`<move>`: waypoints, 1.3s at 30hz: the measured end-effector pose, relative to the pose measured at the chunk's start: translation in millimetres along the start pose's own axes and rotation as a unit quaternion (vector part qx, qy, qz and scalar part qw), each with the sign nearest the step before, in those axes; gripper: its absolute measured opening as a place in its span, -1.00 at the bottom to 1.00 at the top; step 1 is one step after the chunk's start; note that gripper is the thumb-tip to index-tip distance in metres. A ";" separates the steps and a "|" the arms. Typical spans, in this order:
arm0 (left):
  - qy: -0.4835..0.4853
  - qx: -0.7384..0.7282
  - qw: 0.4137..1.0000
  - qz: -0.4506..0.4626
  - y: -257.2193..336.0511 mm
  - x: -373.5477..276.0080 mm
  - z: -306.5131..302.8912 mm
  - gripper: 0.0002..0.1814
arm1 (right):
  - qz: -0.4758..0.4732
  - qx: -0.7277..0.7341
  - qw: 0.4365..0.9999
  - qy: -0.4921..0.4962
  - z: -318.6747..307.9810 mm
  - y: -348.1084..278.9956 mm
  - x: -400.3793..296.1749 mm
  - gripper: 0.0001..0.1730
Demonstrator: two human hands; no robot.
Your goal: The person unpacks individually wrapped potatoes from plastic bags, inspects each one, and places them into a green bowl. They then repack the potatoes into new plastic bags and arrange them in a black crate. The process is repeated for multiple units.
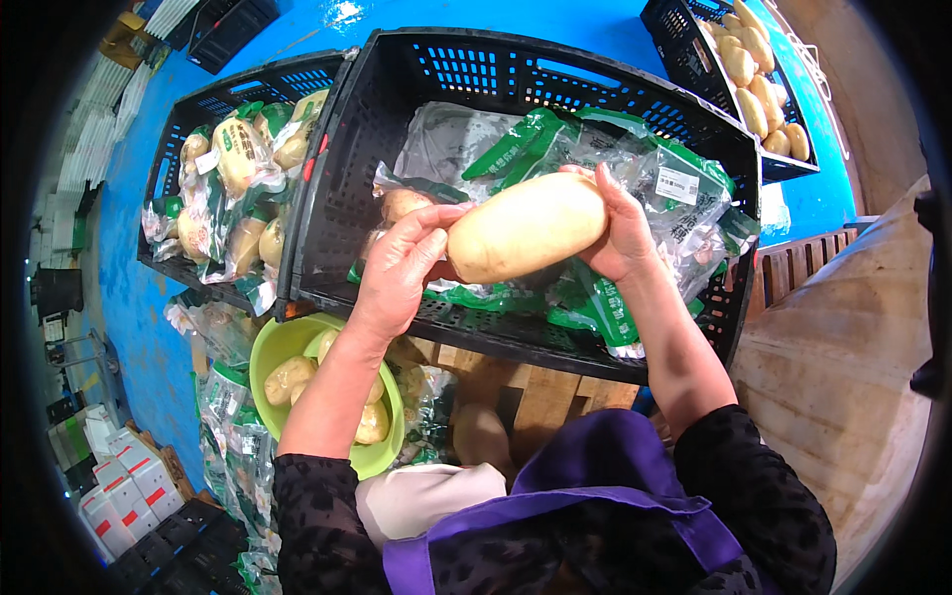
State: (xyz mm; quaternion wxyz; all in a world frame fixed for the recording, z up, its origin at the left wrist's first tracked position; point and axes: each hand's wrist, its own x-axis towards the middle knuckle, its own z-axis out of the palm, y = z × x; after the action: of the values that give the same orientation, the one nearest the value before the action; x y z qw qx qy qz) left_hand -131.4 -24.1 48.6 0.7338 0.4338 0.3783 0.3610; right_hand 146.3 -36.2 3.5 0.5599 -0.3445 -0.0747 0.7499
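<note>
A large, pale lotus root segment is held between my two hands above a black plastic crate. My left hand pinches its left end with thumb and fingers. Around its right end curl the fingers and thumb of my right hand. Beneath it in the crate lie clear plastic bags with green printed bands, some bearing writing. A root piece shows partly under plastic at the crate's left side.
Left of the crate, a smaller black crate holds bagged roots. A lime-green tub with root pieces stands below, beside loose bags. Another black crate at upper right holds bare roots. White boxes stand lower left.
</note>
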 end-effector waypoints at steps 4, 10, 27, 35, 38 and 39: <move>-0.032 -0.007 0.999 0.022 -3.4 1.1 0.5 -0.72 | -0.023 0.041 0.999 -0.003 -7.6 1.1 4.9 -0.63; -0.047 -0.086 0.992 -0.079 7.3 0.5 10.2 -0.55 | -0.046 0.092 0.988 -0.111 -11.3 -2.8 7.5 -0.77; -0.036 0.167 0.977 0.128 6.7 1.7 15.6 -0.25 | 0.142 0.060 0.988 -0.001 2.6 2.5 7.3 -0.35; -0.030 0.290 0.931 0.221 5.9 6.2 0.8 -0.39 | 0.125 -0.017 0.992 -0.020 18.5 3.1 -4.5 -0.26; -0.010 0.118 0.989 0.088 -4.5 6.7 -3.6 -0.47 | 0.044 -0.069 0.996 -0.047 7.2 9.2 -1.6 -0.31; -0.001 0.054 0.998 0.036 -3.4 7.1 -3.0 -0.49 | 0.013 -0.096 0.993 -0.060 8.0 8.9 -1.8 -0.32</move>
State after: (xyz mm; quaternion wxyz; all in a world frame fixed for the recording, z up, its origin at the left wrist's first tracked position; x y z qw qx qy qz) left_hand -130.1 -18.2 42.7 0.6959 0.4864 0.3809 0.3660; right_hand 134.8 -38.8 5.9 0.5091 -0.3520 -0.1753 0.7656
